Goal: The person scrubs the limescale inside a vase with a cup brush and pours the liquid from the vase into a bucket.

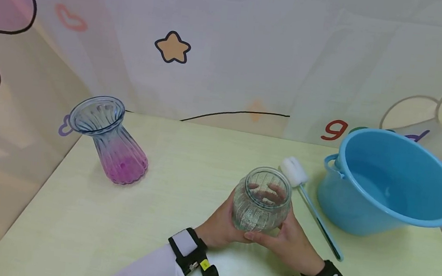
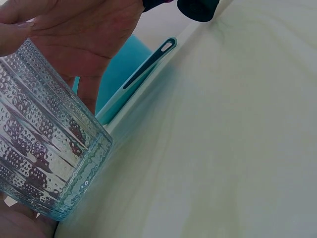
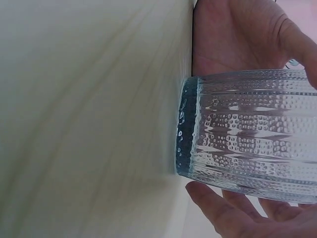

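A clear ribbed glass jar point(image 1: 261, 205) with a dotted pattern is held between both hands over the front of the table. My left hand point(image 1: 225, 224) grips it from the left, and my right hand point(image 1: 292, 242) grips it from the right, thumbs close together at the near side. Some fingers show through the glass behind it. The jar's mouth faces up, tilted a little toward the camera, and nothing shows inside. In the right wrist view, the thick base of the jar point(image 3: 187, 129) is close to the tabletop.
A white-headed sponge brush point(image 1: 319, 220) with a blue handle lies just right of the jar. Beyond it stands a light blue bucket point(image 1: 353, 206). At the left is a blue-to-pink glass vase point(image 1: 122, 154). A printed cloth point(image 1: 229, 58) hangs behind the table point(image 1: 85, 231).
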A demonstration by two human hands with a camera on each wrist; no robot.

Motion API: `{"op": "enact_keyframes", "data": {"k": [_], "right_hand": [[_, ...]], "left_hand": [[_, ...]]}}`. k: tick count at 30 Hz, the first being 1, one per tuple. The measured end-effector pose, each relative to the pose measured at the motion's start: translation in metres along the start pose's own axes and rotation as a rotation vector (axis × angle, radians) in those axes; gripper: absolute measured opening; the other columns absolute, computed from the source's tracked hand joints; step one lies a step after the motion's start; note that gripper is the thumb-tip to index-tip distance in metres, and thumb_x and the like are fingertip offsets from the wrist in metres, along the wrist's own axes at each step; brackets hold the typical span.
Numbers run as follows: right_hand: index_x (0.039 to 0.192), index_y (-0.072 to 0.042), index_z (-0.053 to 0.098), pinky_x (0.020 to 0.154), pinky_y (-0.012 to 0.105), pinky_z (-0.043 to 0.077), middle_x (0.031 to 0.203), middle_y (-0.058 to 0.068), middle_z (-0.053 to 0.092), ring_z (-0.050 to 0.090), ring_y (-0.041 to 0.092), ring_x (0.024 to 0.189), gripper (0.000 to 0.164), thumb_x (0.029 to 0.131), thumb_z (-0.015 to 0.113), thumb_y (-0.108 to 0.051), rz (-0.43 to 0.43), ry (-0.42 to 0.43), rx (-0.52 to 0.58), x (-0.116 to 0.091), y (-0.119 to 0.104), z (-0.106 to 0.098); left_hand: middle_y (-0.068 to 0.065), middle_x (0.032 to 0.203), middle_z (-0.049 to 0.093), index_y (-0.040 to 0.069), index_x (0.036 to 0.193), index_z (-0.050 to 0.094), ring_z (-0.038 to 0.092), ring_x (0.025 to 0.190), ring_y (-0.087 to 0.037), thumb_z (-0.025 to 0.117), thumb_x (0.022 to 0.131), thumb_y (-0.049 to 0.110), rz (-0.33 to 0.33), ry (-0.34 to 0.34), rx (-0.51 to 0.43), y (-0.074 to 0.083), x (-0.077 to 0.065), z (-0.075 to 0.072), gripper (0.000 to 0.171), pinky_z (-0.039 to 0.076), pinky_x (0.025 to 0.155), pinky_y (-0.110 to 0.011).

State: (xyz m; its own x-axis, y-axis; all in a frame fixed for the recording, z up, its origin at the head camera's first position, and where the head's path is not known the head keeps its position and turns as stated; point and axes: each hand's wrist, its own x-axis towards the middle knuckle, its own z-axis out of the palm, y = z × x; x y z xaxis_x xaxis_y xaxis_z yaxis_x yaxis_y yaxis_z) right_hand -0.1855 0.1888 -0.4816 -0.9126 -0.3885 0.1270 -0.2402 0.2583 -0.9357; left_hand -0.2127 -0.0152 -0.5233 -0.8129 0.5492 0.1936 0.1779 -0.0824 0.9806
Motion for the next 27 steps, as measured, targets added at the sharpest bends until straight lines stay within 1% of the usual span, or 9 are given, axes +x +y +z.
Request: {"op": "enact_keyframes", "data": {"k": [3, 5, 7, 11, 13, 15, 22, 25, 27], "right_hand": [[0.159, -0.028, 0.019, 0.111, 0.051, 0.046, 0.16, 0.006, 0.036, 0.046, 0.033, 0.143, 0.102, 0.084, 0.086, -0.012, 0.006, -0.006, 0.0, 0.0001, -0.0002, 0.0], [0.159, -0.026, 0.018, 0.11, 0.057, 0.044, 0.16, 0.007, 0.036, 0.046, 0.033, 0.143, 0.102, 0.084, 0.086, -0.012, 0.004, -0.009, -0.001, 0.0003, 0.0, 0.0], [0.16, -0.024, 0.018, 0.111, 0.054, 0.045, 0.16, 0.007, 0.036, 0.046, 0.033, 0.143, 0.102, 0.084, 0.087, -0.012, 0.006, -0.011, -0.005, 0.0004, 0.0002, -0.0002], [0.16, -0.019, 0.018, 0.111, 0.043, 0.046, 0.16, 0.008, 0.037, 0.047, 0.031, 0.143, 0.102, 0.084, 0.086, -0.013, 0.013, -0.017, -0.01, 0.0, 0.001, -0.0005], [0.16, -0.018, 0.018, 0.112, 0.043, 0.046, 0.16, 0.008, 0.038, 0.047, 0.03, 0.142, 0.101, 0.085, 0.086, -0.013, 0.019, -0.018, -0.01, -0.0004, 0.0012, -0.0006], [0.16, -0.018, 0.019, 0.112, 0.046, 0.045, 0.16, 0.007, 0.039, 0.047, 0.029, 0.143, 0.1, 0.085, 0.086, -0.013, 0.022, -0.019, -0.011, -0.0006, 0.0012, -0.0006], [0.158, -0.018, 0.021, 0.112, 0.068, 0.041, 0.159, 0.007, 0.042, 0.045, 0.034, 0.145, 0.097, 0.086, 0.085, -0.014, 0.029, -0.029, 0.014, -0.0011, 0.0021, -0.0011], [0.158, -0.021, 0.022, 0.112, 0.073, 0.037, 0.159, 0.007, 0.043, 0.043, 0.036, 0.147, 0.097, 0.086, 0.085, -0.015, 0.037, -0.035, 0.016, -0.0007, 0.0028, -0.0015], [0.158, -0.024, 0.022, 0.113, 0.074, 0.035, 0.16, 0.007, 0.043, 0.042, 0.037, 0.148, 0.096, 0.086, 0.085, -0.016, 0.044, -0.039, 0.018, -0.0006, 0.0032, -0.0019]], "left_hand": [[-0.004, 0.157, 0.044, 0.032, 0.16, 0.021, 0.046, 0.143, -0.021, 0.087, 0.073, -0.002, -0.007, -0.005, -0.014, 0.0, -0.0005, -0.0002, 0.115, 0.036, 0.122, -0.036], [-0.005, 0.158, 0.043, 0.03, 0.161, 0.02, 0.046, 0.144, -0.022, 0.086, 0.073, -0.002, -0.001, -0.007, -0.012, -0.001, -0.0006, -0.0003, 0.115, 0.035, 0.122, -0.036], [-0.007, 0.159, 0.043, 0.026, 0.162, 0.019, 0.046, 0.144, -0.022, 0.086, 0.074, -0.002, 0.002, -0.008, -0.014, -0.0012, -0.0006, -0.0005, 0.114, 0.035, 0.122, -0.036], [-0.007, 0.16, 0.042, 0.021, 0.162, 0.018, 0.046, 0.144, -0.022, 0.086, 0.074, -0.002, 0.002, -0.012, -0.014, -0.001, -0.0003, -0.0004, 0.114, 0.035, 0.122, -0.035], [-0.006, 0.16, 0.041, 0.019, 0.163, 0.017, 0.045, 0.145, -0.022, 0.086, 0.073, -0.002, -0.002, -0.016, -0.017, -0.0006, -0.0001, -0.0004, 0.115, 0.035, 0.122, -0.035], [-0.006, 0.16, 0.041, 0.018, 0.163, 0.016, 0.045, 0.145, -0.022, 0.086, 0.074, -0.002, -0.004, -0.02, -0.017, -0.0003, 0.0, -0.0004, 0.115, 0.035, 0.122, -0.035], [-0.005, 0.16, 0.041, 0.021, 0.164, 0.015, 0.045, 0.145, -0.022, 0.085, 0.074, -0.001, -0.005, -0.024, -0.019, 0.0015, 0.0002, -0.0005, 0.116, 0.035, 0.123, -0.036], [-0.005, 0.159, 0.042, 0.02, 0.163, 0.017, 0.045, 0.145, -0.021, 0.085, 0.074, -0.002, -0.012, -0.023, -0.025, 0.0014, 0.0004, -0.0005, 0.114, 0.035, 0.123, -0.036], [-0.005, 0.158, 0.043, 0.02, 0.162, 0.019, 0.046, 0.144, -0.021, 0.085, 0.073, -0.002, -0.014, -0.023, -0.029, 0.0013, 0.0006, -0.0004, 0.113, 0.036, 0.122, -0.036]]}}
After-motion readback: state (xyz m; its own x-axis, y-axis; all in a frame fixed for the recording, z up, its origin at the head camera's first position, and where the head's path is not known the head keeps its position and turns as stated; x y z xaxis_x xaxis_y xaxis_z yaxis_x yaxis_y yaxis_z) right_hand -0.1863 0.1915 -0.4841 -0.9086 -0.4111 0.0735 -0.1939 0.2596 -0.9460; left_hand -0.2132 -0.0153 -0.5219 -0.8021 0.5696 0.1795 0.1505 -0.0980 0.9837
